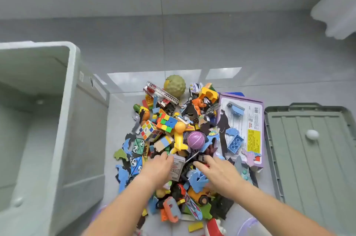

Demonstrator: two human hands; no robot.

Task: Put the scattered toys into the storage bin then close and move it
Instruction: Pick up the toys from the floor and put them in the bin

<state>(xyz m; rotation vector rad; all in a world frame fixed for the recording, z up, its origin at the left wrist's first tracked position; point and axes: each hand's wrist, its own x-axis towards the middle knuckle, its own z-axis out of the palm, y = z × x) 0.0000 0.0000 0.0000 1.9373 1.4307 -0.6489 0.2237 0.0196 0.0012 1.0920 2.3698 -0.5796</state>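
The floor point(192, 43) is glossy, reflective tile. Bin point(75, 66) and ribbed lid point(308, 149) look like matt plastic. The green ball point(175, 83) is bumpy, the purple ball point(196, 139) smooth and shiny. The box point(250, 120) is printed cardboard. The blue puzzle pieces point(198, 180) look like matt foam.

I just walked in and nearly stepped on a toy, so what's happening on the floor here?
A person is tidying toys. The left hand and right hand reach down into a heap of colourful plastic toys on the grey tiled floor; neither clearly holds anything yet. The pale green plastic storage bin stands open on the left, no toys visible inside, and its green ribbed lid lies flat on the right.
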